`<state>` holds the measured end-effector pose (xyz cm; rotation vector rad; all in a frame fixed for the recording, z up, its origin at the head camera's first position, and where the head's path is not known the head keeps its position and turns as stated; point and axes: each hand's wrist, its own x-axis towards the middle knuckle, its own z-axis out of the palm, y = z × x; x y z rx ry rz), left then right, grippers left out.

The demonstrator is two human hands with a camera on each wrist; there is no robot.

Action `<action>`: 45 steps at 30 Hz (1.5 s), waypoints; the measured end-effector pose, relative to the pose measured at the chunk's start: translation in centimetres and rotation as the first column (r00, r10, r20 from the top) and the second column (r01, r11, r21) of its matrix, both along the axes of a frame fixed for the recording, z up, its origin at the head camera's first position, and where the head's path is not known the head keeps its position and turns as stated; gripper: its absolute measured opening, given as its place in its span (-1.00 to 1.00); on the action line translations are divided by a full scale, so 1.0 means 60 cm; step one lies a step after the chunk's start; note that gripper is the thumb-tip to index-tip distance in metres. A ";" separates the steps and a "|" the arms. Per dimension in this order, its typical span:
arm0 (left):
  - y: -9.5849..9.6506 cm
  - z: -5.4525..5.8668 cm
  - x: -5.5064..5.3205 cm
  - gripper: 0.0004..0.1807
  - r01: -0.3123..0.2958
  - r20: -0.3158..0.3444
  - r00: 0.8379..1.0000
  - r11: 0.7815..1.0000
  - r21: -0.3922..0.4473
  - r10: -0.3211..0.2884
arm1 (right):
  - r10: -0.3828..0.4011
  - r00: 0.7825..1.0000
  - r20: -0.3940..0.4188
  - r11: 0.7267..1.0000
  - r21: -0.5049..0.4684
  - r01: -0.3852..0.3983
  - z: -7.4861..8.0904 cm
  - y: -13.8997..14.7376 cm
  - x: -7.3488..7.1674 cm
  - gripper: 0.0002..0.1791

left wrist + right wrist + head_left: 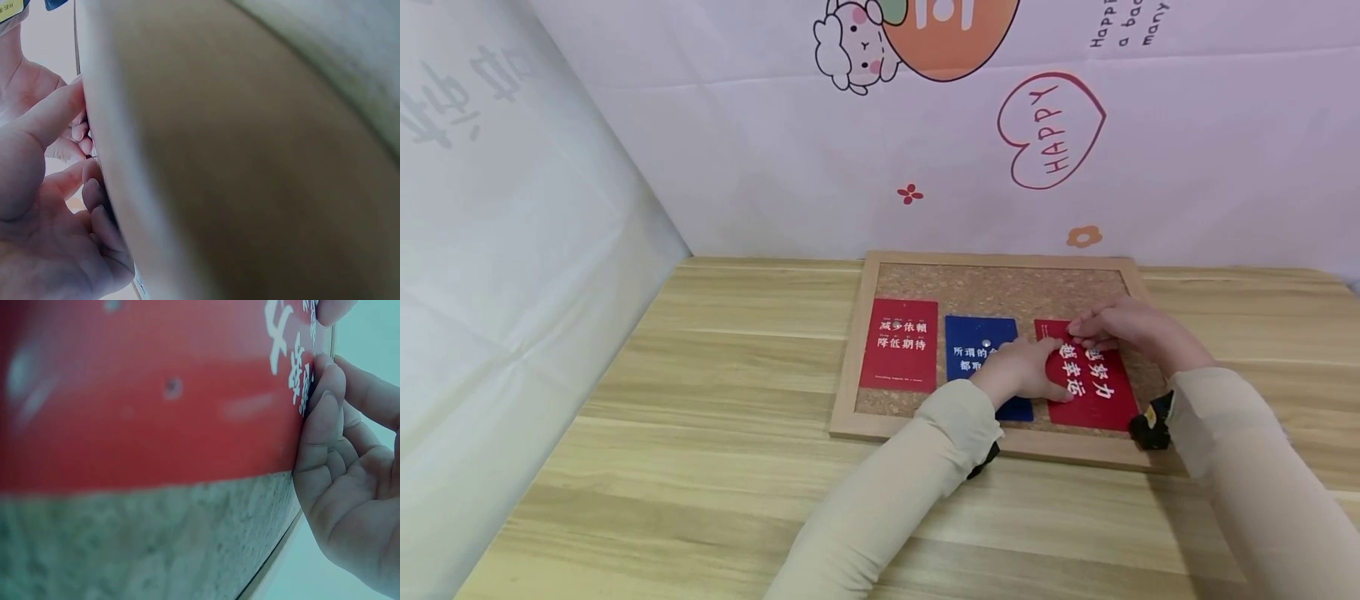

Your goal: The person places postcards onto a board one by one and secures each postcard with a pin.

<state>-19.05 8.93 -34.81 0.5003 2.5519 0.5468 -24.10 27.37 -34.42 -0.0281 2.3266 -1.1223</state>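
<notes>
A red card [1093, 400] with white characters lies on the cork board [992, 283], at its right side. Both hands touch this card. My left hand [1022, 368] reaches over a blue card [977, 329] and rests its spread thumb and fingertips on the red card's left part. At the card's upper part, my right hand [1123, 325] has curled fingers with their tips close together; whether they pinch anything is hidden. In the right wrist view the right hand [356, 469] bends its fingers against the red card [156, 412]. The left wrist view shows both hands' fingertips close together.
Another red card [900, 358] lies at the board's left. The blue card bears a small round pin head [986, 342]. A wooden frame [848, 367] borders the cork, on a wood-grain table [700, 417]. Behind stands a printed white cloth [775, 183]; another white cloth hangs left.
</notes>
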 end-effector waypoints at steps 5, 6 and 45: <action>0.000 -0.001 0.000 -0.20 0.003 0.003 1.000 1.000 0.006 -0.003 | -0.009 1.000 0.002 1.000 0.007 0.009 0.001 -0.001 0.000 -0.72; -0.001 -0.001 0.000 -0.20 0.004 0.004 1.000 1.000 0.004 -0.004 | -0.011 1.000 0.002 1.000 0.011 0.011 0.001 -0.001 0.000 -0.72; -0.002 0.001 0.003 -0.21 0.007 -0.011 1.000 1.000 -0.014 -0.008 | -0.005 1.000 -0.003 0.998 0.065 0.005 -0.001 0.000 -0.001 -0.60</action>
